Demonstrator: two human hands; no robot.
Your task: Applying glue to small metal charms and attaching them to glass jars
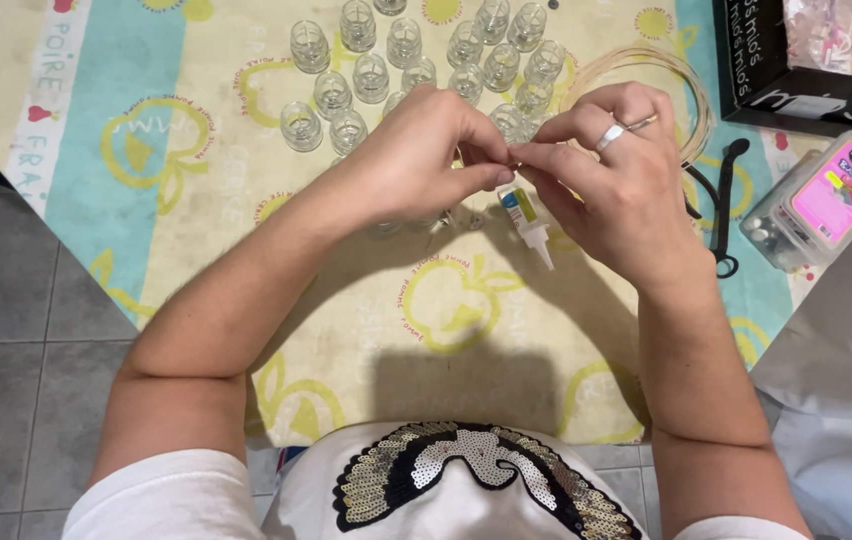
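White glue tube [528, 222], nozzle toward wearer.

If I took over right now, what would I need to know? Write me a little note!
Left hand: fingertips pinched together on something tiny, too small to tell what.
Right hand: pinching the same spot, ring on one finger, thin wire looped at it.
Small glue bottle: just under the fingertips, nozzle pointing down toward you; whether a hand holds it is unclear.
Small glass jars: clustered upright on the tablecloth behind the hands.
Wire coil: right of the jars.
Black pliers and a clear box with a pink label: far right.
Done: jars set out. Left: the pinched piece is unfinished.
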